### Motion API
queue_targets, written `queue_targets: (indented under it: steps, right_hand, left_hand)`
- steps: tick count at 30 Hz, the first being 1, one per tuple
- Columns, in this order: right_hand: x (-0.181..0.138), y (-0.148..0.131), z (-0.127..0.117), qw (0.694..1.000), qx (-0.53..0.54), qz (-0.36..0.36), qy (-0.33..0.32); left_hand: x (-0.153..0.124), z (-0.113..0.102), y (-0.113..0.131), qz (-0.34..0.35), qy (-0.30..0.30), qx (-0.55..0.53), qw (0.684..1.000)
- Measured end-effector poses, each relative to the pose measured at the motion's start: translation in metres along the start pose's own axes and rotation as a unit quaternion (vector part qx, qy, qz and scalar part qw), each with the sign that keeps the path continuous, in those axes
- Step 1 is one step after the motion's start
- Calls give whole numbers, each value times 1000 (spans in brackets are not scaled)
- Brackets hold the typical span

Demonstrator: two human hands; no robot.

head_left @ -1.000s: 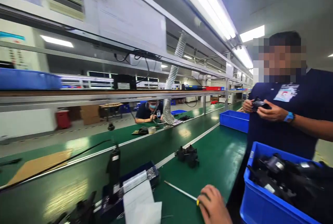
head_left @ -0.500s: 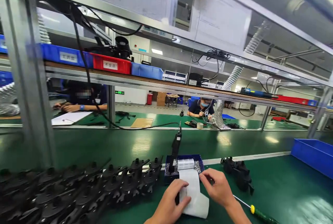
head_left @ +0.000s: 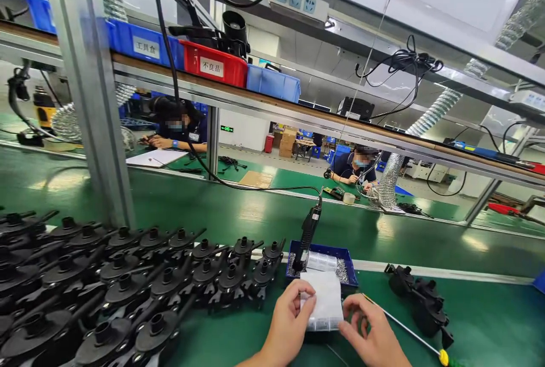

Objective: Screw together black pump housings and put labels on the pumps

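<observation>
Fingers of the left hand (head_left: 289, 321) appear closed on the left edge of a white label strip (head_left: 323, 290); those of the right hand (head_left: 370, 330) are parted at its lower right corner, and whether they touch it I cannot tell. The strip hangs at the middle of the bench's near side, its upper part lying in a dark blue tray (head_left: 352, 259). The step looks like handling labels; the next move seems to call for a steady left hold and a fine right pinch at the free end.

From the strip, the tray sits at 12 o'clock, holding small metal pieces (head_left: 342, 271) and a black power driver (head_left: 310, 228). A yellow-collared screwdriver (head_left: 412, 332) lies toward 4 o'clock, a black cluster of parts (head_left: 429, 305) at 3, rows of black parts (head_left: 168, 284) at 9.

Green and glossy, the bench (head_left: 221, 341) runs under a metal-framed shelf (head_left: 315, 112). Beyond, co-workers sit at 11 (head_left: 193, 128) and 1 o'clock (head_left: 353, 168).
</observation>
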State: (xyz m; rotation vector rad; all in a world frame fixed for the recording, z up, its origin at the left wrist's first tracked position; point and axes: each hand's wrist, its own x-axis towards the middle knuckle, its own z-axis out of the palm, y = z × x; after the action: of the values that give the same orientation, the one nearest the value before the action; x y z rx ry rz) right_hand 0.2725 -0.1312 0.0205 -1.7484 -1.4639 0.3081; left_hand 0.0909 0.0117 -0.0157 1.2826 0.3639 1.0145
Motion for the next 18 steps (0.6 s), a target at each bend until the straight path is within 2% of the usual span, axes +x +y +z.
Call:
queue_targets:
  steps: [2,5,8,11,15,18]
  right_hand:
    - [1,5,12,998,56,35,-12]
    - [1,10,23,991,126,41,33]
    - [1,11,22,993,105,15,57]
    - [1,8,15,995,60,-21,78]
    - [3,-1,10,996,36,-58,64]
    - [6,-7,10,995,22,-70,62]
  left_hand:
    - [1,0,5,-26,-1,-16,1000]
    - [-2,1,9,-50,-13,-15,999]
    - [-6,-2,6,25,-64,72,995]
    - [-8,-7,-2,109,-109,172,973]
    - [-6,-12,-2,164,-72,276,944]
    - [-3,-11,10,183,-78,339,920]
